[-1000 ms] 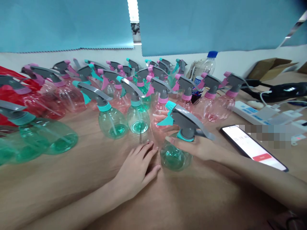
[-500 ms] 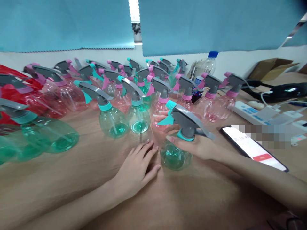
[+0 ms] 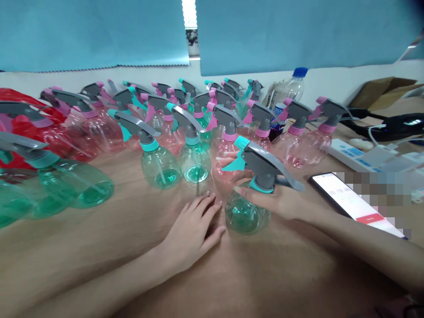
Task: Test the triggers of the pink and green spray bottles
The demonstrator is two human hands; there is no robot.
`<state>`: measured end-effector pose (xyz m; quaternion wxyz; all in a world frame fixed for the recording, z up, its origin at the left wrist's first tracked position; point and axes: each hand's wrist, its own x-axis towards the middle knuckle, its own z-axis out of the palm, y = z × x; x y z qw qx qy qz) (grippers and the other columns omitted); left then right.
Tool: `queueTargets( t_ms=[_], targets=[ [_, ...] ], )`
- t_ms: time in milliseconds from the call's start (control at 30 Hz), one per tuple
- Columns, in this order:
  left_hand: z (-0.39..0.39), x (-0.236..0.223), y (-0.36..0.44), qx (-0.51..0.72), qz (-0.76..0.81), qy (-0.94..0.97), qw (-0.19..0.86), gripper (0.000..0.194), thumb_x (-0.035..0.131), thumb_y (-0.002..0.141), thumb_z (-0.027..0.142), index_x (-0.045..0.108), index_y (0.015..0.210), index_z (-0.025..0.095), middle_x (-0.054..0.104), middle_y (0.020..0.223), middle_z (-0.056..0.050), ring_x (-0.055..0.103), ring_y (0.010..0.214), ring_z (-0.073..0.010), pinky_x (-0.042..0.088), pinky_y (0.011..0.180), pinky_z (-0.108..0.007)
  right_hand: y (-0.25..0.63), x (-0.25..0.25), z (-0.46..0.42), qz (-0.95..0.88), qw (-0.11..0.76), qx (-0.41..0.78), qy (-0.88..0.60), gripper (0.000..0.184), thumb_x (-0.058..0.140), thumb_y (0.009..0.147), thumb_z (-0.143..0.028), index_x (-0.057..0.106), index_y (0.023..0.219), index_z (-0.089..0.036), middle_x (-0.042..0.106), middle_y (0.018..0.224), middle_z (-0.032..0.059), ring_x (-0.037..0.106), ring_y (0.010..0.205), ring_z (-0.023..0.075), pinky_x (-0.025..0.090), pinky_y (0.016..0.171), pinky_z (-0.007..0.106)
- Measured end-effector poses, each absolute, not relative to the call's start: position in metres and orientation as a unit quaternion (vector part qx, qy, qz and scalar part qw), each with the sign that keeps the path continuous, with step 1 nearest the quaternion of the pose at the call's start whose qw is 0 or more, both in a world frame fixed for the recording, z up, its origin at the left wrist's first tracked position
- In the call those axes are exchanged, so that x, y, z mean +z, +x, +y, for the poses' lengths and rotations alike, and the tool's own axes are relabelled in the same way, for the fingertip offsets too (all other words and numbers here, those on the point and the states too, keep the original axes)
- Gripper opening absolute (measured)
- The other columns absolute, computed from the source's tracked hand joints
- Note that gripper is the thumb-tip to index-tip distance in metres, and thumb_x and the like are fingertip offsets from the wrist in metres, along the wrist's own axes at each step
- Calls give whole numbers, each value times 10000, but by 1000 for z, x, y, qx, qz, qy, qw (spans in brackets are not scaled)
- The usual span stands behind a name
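We observe the right hand [image 3: 283, 203] closed around the green spray bottle [image 3: 243, 216], thumb just below the turquoise collar [image 3: 261, 185]. The bottle stands on the bench [image 3: 285, 278], between the left hand [image 3: 195, 225] and the phone [image 3: 341, 192]. We see the left hand palm down, fingers loosely spread. Beyond both hands, we note pink-collared spray bottles [image 3: 294, 148] and a power strip [image 3: 342, 151].

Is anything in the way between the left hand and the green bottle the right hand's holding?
Nothing visible is: the left hand lies on the table, right beside the green bottle in the right hand.
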<state>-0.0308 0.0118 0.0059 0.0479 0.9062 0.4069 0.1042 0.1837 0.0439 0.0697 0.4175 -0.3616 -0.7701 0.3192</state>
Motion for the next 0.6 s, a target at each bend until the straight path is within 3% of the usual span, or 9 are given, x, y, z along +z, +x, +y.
queueTargets(
  t_ms=[367,600],
  targets=[
    [10,6,-30,110,408,905,58,458,477,948,385,483,1330,133,470,1407,-162,431,1280,-311,401,1008,-494,181,77,39,-741,411,357,-392,97,595,733,-174,588,783,-256,704,896,3,697,813,196,603,743,330],
    [10,7,-31,105,404,907,54,461,483,950,386,489,1325,118,469,1405,-169,416,1294,-315,395,1018,-494,183,72,41,-753,403,340,-395,92,564,736,-184,623,780,-238,710,801,15,704,805,197,593,759,319]
  ],
)
